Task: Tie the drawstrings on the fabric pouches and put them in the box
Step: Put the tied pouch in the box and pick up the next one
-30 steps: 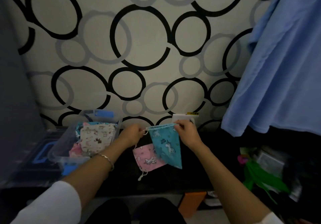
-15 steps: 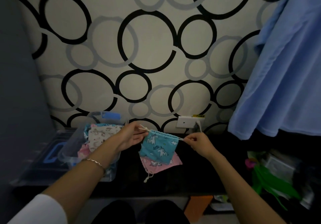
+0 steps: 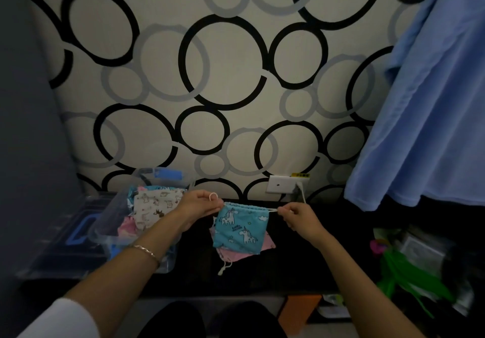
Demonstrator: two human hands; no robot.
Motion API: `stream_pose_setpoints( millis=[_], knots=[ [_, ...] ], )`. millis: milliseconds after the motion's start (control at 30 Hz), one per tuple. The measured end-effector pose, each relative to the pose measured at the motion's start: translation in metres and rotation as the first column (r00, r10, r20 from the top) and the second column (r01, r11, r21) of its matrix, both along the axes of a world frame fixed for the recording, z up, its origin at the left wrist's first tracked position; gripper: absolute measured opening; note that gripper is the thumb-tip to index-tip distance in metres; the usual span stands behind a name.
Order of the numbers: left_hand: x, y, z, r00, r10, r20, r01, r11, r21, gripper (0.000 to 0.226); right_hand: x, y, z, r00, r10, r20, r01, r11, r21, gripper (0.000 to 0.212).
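Head view | blue unicorn pouch (image 3: pixel 240 228) held up between both hands, over pink pouch (image 3: pixel 231 255) lying on dark bench (image 3: pixel 301 272) | left hand (image 3: pixel 195 208) fingers pinch drawstring loop (image 3: pixel 213 196) | right hand (image 3: pixel 299 215) fingers pinch opposite cord (image 3: pixel 273 210) | clear box (image 3: pixel 105 228), left of the hands, holds patterned pouches (image 3: pixel 154 206)

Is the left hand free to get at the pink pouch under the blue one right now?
Probably not yet. The left hand and the right hand each pinch the drawstring of the blue pouch, which covers most of the pink pouch, leaving only its lower edge and cord showing.
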State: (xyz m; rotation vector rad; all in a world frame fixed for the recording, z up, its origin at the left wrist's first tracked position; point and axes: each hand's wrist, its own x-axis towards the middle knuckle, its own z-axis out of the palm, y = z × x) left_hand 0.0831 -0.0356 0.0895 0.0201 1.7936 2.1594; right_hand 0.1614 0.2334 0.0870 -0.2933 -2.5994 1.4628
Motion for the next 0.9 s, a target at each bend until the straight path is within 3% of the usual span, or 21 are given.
stream_pose_setpoints(
  millis=[133,200,233,300,367,533,600,667,733,767,833,900],
  knots=[
    [-0.001,-0.009,0.004,1.000,-0.016,-0.026,0.016,1.000,-0.013,0.015,-0.001,0.003,0.000,0.999,-0.049,0.011,0.050,0.987,-0.151,0.033],
    [-0.003,-0.018,0.005,1.000,0.003,-0.019,-0.003,1.000,-0.019,0.019,-0.005,0.010,-0.005,0.990,-0.140,0.030,0.142,0.926,-0.349,0.032],
    [-0.006,-0.023,0.006,1.000,0.023,-0.019,-0.024,0.999,-0.028,0.021,-0.007,0.015,-0.008,0.978,-0.205,0.047,0.201,0.845,-0.496,0.029],
    [-0.011,-0.037,0.005,0.998,0.053,-0.031,-0.054,0.998,-0.028,0.023,-0.009,0.027,-0.015,0.952,-0.292,0.094,0.254,0.578,-0.775,0.026],
    [-0.017,-0.046,0.004,0.994,0.078,-0.072,-0.082,0.995,-0.064,0.021,-0.009,0.035,-0.023,0.949,-0.291,0.121,0.213,0.311,-0.926,0.028],
    [-0.016,-0.036,0.005,0.972,0.022,-0.232,-0.079,0.968,-0.237,0.020,-0.017,0.023,-0.030,0.962,-0.264,0.073,0.057,-0.067,-0.996,0.019],
    [-0.013,-0.028,0.012,0.956,-0.037,-0.291,-0.044,0.962,-0.268,0.027,-0.020,0.014,-0.025,0.958,-0.281,0.053,0.012,-0.145,-0.989,0.013],
    [-0.012,-0.022,0.025,0.932,-0.072,-0.354,-0.036,0.956,-0.290,0.028,-0.023,0.002,-0.016,0.962,-0.269,0.040,0.007,-0.121,-0.993,0.013],
    [-0.009,-0.014,0.042,0.902,-0.124,-0.413,-0.017,0.947,-0.321,0.022,-0.026,-0.013,-0.007,0.983,-0.182,0.037,0.036,-0.009,-0.999,0.014],
    [-0.007,-0.009,0.050,0.885,-0.160,-0.438,0.004,0.942,-0.336,0.020,-0.027,-0.023,-0.003,0.993,-0.116,0.035,0.049,0.117,-0.992,0.017],
    [-0.002,0.002,0.064,0.854,-0.240,-0.462,0.065,0.930,-0.363,0.020,-0.028,-0.043,0.001,0.999,0.039,0.021,0.000,0.469,-0.883,0.027],
    [0.001,0.015,0.072,0.843,-0.287,-0.456,0.119,0.924,-0.362,0.020,-0.026,-0.065,0.002,0.976,0.213,0.034,-0.152,0.790,-0.594,0.033]
  ],
)
